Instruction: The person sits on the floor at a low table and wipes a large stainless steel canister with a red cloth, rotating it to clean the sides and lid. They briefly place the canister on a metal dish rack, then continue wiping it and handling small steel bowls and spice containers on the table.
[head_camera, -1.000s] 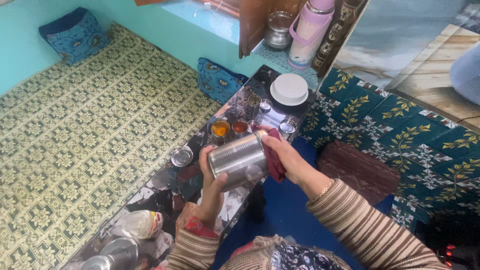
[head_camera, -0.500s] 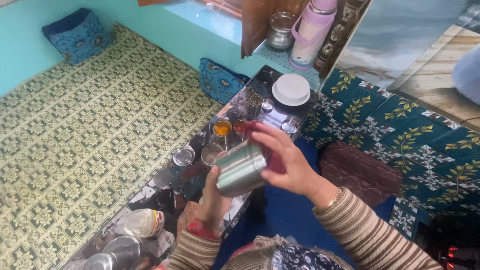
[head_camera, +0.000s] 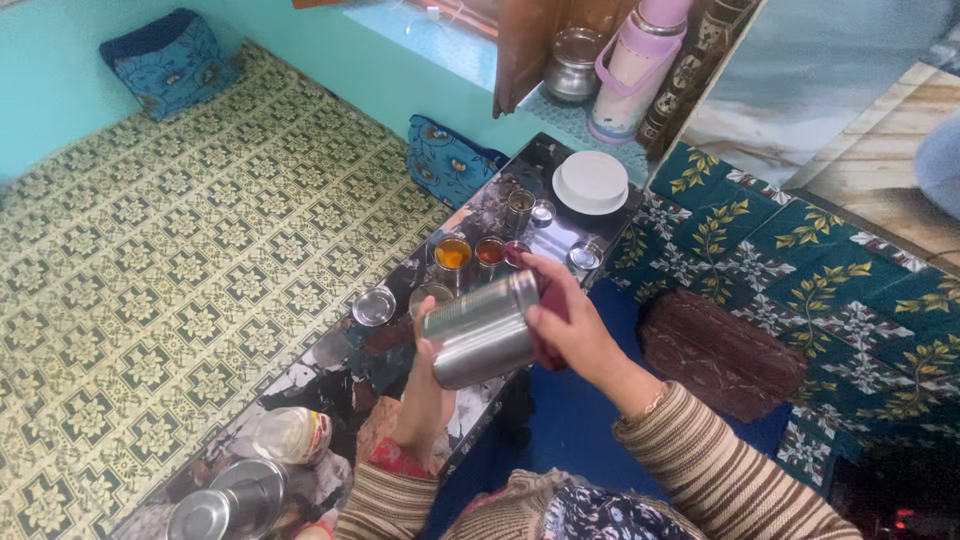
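Note:
My left hand (head_camera: 425, 385) grips the base end of a shiny steel canister (head_camera: 480, 328), held on its side above a low glossy table (head_camera: 350, 365). My right hand (head_camera: 570, 325) presses a dark red cloth (head_camera: 548, 318) against the canister's open end; most of the cloth is hidden behind my fingers. Just beyond the canister stand small steel cups, one with yellow powder (head_camera: 453, 253) and one with orange-red powder (head_camera: 490, 251).
Loose steel lids (head_camera: 374, 306) and a white lidded bowl (head_camera: 592, 182) lie on the table. A plastic jar (head_camera: 292, 436) and steel vessels (head_camera: 228, 502) sit at the near end. A pink flask (head_camera: 637, 66) stands on a shelf. A patterned mattress (head_camera: 150, 250) lies left, cushions right.
The canister has turned slightly in my hands, and my right hand has shifted with the cloth from over the canister's side to its open end. The view has drifted a little.

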